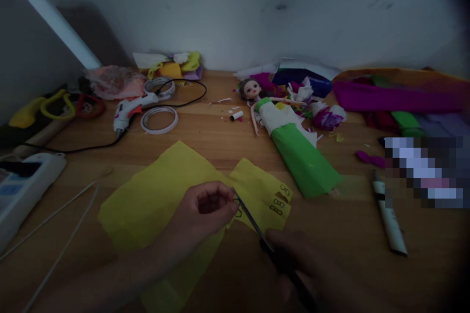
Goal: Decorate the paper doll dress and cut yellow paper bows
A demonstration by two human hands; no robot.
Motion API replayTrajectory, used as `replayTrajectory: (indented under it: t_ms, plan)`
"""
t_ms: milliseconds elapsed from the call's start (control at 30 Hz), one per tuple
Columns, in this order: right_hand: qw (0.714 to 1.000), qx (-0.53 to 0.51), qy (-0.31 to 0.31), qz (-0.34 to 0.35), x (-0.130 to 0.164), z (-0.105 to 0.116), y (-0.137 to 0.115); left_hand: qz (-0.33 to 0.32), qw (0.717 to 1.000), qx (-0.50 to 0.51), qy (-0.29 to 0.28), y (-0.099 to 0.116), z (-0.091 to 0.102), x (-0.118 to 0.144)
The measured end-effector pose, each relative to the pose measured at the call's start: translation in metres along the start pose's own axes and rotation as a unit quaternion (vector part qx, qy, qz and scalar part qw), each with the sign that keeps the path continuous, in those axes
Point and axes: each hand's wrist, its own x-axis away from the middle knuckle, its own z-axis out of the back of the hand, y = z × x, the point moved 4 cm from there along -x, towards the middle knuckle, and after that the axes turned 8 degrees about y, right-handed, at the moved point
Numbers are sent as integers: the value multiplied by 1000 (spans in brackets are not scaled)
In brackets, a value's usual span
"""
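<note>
My left hand (207, 208) pinches a small yellow paper piece (238, 209) with a black outline drawn on it, between thumb and fingertips. In my right hand (297, 259) is a pair of scissors (254, 218) with dark handles, its blades pointing up and left beside that piece. Below them on the table lie a large yellow paper sheet (157, 190) and a smaller yellow sheet (253, 181) bearing several drawn figure-eight outlines. A doll (253, 90) wrapped in green and white paper lies beyond, to the right.
A glue gun (134, 110) and rolls of tape (159, 121) are at the back left, near a white power strip (29, 186). A marker (389, 215) lies at the right, below folded magenta paper (396, 98). A marker cap (237, 116) and paper scraps lie mid-table.
</note>
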Motion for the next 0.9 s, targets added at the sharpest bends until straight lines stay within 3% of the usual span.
replayTrajectory:
  t_ms: [533,900]
  plan:
    - [999,-45,-29,2,2,3,3,-31,999,-23,-1,11,-1,3]
    - [1000,-6,-24,-9,5,5,3,-48,998,-29,14,15,2,2]
